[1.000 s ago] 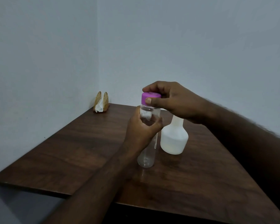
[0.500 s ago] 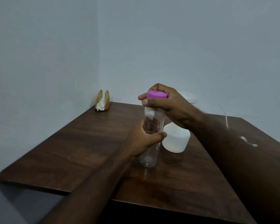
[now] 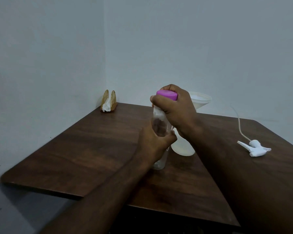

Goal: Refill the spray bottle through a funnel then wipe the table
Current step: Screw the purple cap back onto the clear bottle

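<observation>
Purple cap, dark-brown table

Glossy dark wood table, clear plastic bottle, matt white plastic funnel

Both arms reach forward. The left hand wraps its fingers round the clear bottle. The right hand curls over the purple cap from above.
</observation>
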